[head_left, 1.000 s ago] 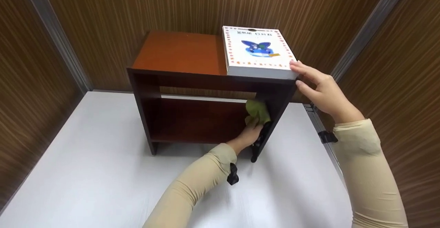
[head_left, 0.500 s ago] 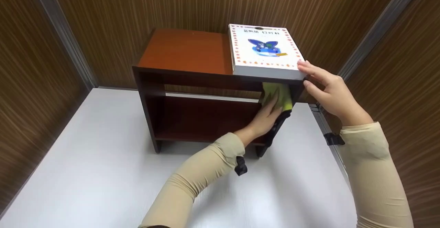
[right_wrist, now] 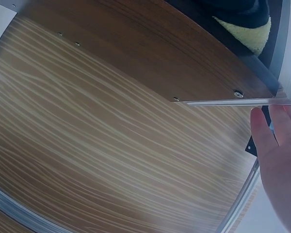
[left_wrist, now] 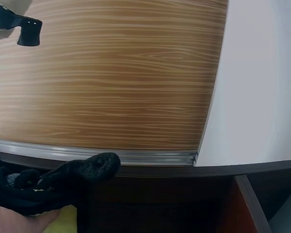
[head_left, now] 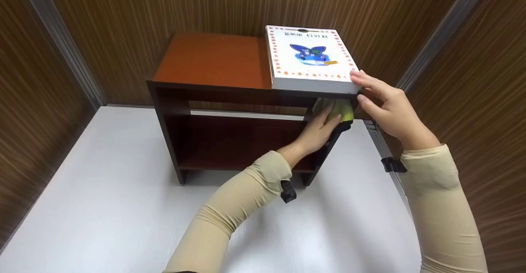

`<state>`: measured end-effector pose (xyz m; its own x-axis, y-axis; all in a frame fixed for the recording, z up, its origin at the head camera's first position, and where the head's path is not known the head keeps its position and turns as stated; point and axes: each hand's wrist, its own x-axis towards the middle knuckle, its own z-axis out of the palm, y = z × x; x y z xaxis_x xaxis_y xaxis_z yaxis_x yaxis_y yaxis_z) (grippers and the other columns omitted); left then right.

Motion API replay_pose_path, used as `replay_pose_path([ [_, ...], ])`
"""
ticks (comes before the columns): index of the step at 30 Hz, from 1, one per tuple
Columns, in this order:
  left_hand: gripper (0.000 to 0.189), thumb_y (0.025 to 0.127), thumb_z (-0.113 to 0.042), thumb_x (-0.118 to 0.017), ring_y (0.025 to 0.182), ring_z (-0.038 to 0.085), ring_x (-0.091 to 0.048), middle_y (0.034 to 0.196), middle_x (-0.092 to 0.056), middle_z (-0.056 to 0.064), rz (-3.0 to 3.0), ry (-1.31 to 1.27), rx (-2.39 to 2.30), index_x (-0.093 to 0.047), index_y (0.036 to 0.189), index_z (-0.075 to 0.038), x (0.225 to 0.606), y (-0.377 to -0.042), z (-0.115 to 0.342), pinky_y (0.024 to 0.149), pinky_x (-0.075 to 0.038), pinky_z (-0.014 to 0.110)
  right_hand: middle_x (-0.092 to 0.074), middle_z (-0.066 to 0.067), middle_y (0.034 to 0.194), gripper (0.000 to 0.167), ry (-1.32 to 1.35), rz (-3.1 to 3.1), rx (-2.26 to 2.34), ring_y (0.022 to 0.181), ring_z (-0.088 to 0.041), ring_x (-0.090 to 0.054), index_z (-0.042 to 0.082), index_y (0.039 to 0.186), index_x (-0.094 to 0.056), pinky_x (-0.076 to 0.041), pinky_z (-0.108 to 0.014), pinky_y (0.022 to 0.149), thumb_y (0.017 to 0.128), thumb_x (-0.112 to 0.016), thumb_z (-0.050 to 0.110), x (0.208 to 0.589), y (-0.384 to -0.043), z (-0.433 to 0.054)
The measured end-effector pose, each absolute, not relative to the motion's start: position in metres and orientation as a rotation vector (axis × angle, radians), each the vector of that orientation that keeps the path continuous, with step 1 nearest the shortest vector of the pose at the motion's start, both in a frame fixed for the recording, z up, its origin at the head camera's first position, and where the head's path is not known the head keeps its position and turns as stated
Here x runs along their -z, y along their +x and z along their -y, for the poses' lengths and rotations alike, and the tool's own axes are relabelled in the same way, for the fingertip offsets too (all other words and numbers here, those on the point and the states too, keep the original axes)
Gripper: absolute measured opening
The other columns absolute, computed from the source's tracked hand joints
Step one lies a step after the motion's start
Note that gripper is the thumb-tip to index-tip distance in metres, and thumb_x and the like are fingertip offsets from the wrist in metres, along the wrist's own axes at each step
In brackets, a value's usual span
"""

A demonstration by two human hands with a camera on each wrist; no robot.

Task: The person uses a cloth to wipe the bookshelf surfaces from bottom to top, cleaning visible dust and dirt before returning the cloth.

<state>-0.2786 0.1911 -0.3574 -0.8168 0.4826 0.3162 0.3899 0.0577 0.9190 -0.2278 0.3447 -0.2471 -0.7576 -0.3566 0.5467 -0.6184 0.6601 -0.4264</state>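
Observation:
In the head view my left hand [head_left: 315, 135] reaches into the small brown shelf unit [head_left: 213, 65] at its right end. It holds a yellow-green and black cloth [head_left: 344, 110] against the inside of the right side panel, just under the top board. Some of my fingers are hidden by the cloth. A finger-like black end of the cloth [left_wrist: 94, 167] shows in the left wrist view. My right hand [head_left: 390, 110] rests on the top right front corner, fingers on the edge of a white book [head_left: 312, 55] and thumb lower at the shelf's edge.
The book, with a blue butterfly-like picture, lies flat on the right part of the shelf top. The unit stands on a white table [head_left: 119, 207]. Wood-grain walls [head_left: 230, 1] close in behind and at both sides.
My left hand has moved up and to the right with the cloth, from low on the right panel to under the top board. The right hand stays at the corner.

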Motion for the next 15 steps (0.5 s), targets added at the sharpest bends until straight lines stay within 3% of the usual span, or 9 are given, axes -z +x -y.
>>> replay_pose_path([
  [9,0.058,0.101,-0.031,-0.037,0.141,0.017,-0.002,0.155,-0.006,0.008,-2.276,0.921,-1.903,-0.010,0.151,-0.020,0.386,-0.278,-0.194,0.111,-0.012,0.031,-0.051,0.002,0.135,0.044,0.734,2.431,-0.870,0.128,-0.012,-0.041,0.009,0.130,-0.057,-0.039,-0.022,0.097,0.088,-0.055,-0.005,0.247,-0.226,-0.341],
  [15,0.058,0.100,-0.033,-0.037,0.141,0.020,0.000,0.155,-0.008,0.006,-2.284,0.783,-1.877,-0.012,0.151,-0.021,0.424,-0.272,-0.196,0.112,-0.011,0.036,-0.053,-0.001,0.133,0.043,0.749,2.397,-0.872,0.127,-0.014,-0.043,0.006,0.128,-0.057,-0.039,-0.021,0.097,0.087,-0.055,-0.008,0.249,-0.228,-0.341],
])
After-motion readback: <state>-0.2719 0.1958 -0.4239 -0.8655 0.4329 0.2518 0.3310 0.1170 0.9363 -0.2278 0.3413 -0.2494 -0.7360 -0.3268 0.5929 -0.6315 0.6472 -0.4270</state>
